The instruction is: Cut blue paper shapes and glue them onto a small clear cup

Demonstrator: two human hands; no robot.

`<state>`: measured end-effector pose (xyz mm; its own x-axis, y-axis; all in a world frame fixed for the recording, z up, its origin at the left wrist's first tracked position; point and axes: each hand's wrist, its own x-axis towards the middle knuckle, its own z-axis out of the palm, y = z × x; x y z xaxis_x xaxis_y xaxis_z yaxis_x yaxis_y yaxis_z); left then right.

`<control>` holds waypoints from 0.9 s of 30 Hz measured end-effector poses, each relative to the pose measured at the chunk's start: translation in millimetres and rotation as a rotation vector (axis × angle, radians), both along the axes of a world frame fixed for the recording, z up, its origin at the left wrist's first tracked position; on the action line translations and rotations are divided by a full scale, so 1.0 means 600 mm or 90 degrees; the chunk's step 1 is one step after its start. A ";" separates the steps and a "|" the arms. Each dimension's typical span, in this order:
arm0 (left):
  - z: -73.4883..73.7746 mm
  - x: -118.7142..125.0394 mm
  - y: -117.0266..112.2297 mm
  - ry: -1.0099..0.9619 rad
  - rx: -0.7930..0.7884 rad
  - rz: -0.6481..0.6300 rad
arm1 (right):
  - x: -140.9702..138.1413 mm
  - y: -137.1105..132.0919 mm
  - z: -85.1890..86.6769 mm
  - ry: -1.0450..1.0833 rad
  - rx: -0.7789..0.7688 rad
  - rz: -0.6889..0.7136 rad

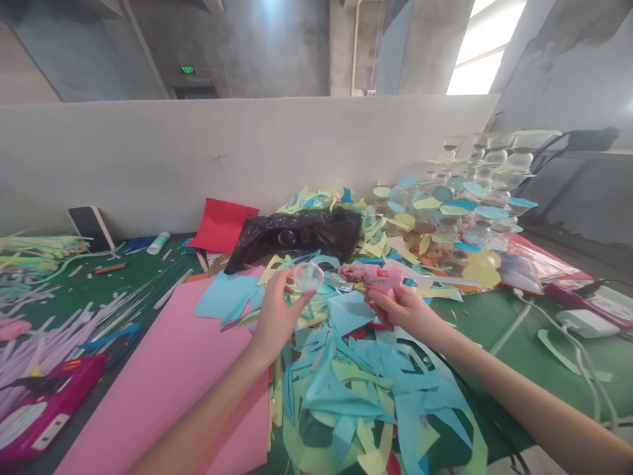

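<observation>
Pink plastic glue gun (368, 278) fills our closed right grip (393, 307), near the round clear plastic piece (309, 276) our left grip (283, 307) pinches; far right, clear cups (507, 181) with paper discs (441, 194) stand stacked, this piece not yet among them

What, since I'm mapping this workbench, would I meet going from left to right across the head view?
Magenta device, white-and-green tube, red sheet, clear round piece in the left hand, pink glue gun in the right hand, white adapter.
</observation>
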<state>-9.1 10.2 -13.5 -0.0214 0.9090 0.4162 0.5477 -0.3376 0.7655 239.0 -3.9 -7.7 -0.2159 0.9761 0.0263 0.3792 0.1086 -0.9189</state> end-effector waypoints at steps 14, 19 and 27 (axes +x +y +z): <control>-0.001 0.012 -0.013 0.069 0.011 -0.021 | 0.000 -0.003 -0.004 0.058 0.000 0.109; -0.007 0.013 -0.011 0.094 0.005 -0.029 | 0.001 -0.004 -0.005 0.050 0.007 0.120; -0.007 0.017 -0.015 0.108 -0.006 -0.031 | 0.002 -0.006 -0.011 0.014 0.017 0.130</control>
<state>1.2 1.4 -17.7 0.0927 0.9113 0.4011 0.6526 -0.3598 0.6668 240.3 -7.4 -14.3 -0.4086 0.9108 0.0590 0.3268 0.2064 -0.9223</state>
